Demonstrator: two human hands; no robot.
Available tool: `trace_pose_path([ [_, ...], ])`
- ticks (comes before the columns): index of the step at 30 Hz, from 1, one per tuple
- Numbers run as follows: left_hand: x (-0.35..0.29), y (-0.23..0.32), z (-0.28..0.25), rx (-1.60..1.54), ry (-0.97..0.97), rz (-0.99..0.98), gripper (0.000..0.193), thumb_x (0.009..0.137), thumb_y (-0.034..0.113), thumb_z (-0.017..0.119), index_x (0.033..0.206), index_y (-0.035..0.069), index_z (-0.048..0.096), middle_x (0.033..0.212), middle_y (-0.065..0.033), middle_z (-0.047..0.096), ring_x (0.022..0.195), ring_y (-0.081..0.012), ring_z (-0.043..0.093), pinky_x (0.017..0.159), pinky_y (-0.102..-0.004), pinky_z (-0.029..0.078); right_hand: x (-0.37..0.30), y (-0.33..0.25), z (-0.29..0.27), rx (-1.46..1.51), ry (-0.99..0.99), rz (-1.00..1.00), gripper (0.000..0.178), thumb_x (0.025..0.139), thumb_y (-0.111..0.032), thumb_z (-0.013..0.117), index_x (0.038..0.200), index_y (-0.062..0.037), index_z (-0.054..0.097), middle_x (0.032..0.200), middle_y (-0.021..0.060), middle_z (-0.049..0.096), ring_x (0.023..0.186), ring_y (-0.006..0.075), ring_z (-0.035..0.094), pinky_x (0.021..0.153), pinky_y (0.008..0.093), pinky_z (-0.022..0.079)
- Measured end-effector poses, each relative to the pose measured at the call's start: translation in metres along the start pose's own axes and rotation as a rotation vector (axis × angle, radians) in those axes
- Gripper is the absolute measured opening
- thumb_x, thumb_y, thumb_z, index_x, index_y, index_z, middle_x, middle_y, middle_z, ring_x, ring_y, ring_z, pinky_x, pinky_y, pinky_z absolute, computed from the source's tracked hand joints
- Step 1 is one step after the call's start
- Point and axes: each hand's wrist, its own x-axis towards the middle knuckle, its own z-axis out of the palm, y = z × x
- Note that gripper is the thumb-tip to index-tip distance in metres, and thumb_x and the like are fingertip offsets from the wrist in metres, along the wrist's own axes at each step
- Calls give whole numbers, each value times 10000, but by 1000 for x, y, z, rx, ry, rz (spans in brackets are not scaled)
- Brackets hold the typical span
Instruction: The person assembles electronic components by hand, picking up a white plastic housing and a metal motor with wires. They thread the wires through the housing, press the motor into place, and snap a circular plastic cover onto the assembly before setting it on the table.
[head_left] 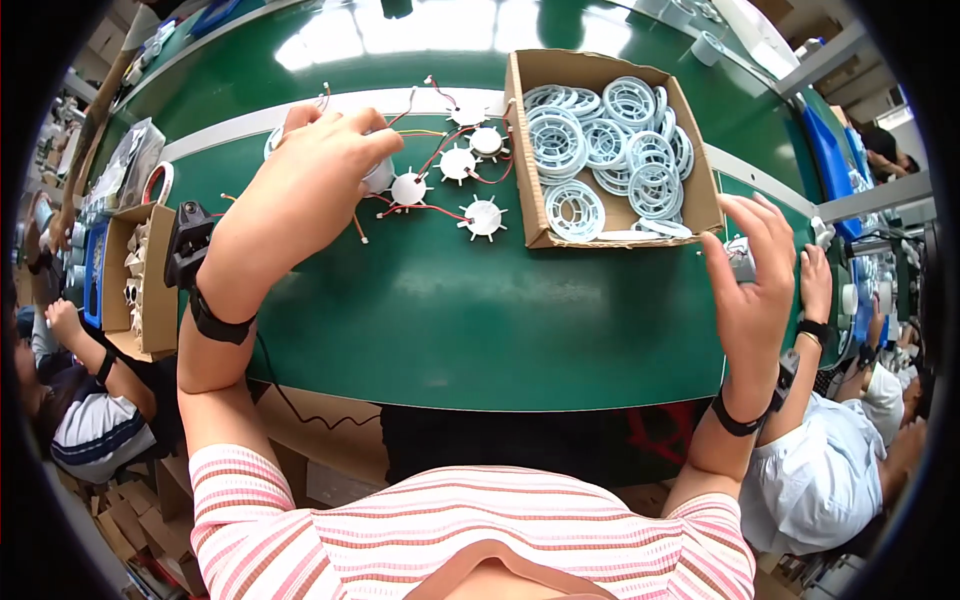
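Observation:
My left hand [335,150] reaches over the far left of the work surface, its fingers bent downward and closed on something mostly hidden below. A pale grey round part [380,178] shows beside its fingers, and the edge of a light blue ring [272,143] peeks out on the other side. Just right of that hand lie several white spoked round parts [457,163] with thin red wires. My right hand [755,245] is by the front right corner of a cardboard box [522,185]. Its thumb and fingers are apart, with a small grey-white round part [740,258] visible between them.
Several light blue spoked rings [606,143] fill the cardboard box. Another cardboard box [155,270] stands at the left edge of the green table [450,330]. A co-worker's hand [815,280] rests close to my right hand; another person [100,400] sits at left.

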Motion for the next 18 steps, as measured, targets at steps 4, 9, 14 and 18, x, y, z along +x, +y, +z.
trace_pose_path([
  [4, -11, 18, -2, 132, 279, -108, 404, 811, 31, 738, 1205, 56, 652, 1279, -130, 609, 1149, -305, 612, 1033, -424, 399, 40, -19, 42, 217, -225, -252, 314, 887, -74, 738, 1195, -51, 682, 1026, 119, 727, 1011, 301, 671, 906, 383, 501],
  [9, -20, 75, -24, -3, 360, 23, 407, 781, 94, 777, 1159, 16, 648, 1220, -124, 618, 994, -297, 607, 880, -383, 474, 77, -33, 87, 349, -386, -87, 231, 906, -145, 740, 1084, -11, 682, 938, 132, 710, 823, 276, 690, 734, 346, 537],
  [14, -24, 109, 17, -190, 184, 318, 503, 758, 143, 822, 1210, 29, 633, 1240, -116, 606, 854, -272, 593, 733, -360, 517, 87, -37, 106, 205, -365, -101, 219, 898, -153, 734, 1042, 4, 681, 914, 121, 694, 819, 257, 683, 738, 348, 541],
  [18, -23, 106, 31, -379, 57, 301, 555, 736, 145, 839, 1237, 51, 618, 1228, -112, 589, 918, -280, 615, 755, -357, 527, 83, -24, 96, 260, -317, -99, 207, 892, -117, 715, 1055, 9, 694, 927, 114, 681, 818, 232, 679, 733, 341, 543],
])
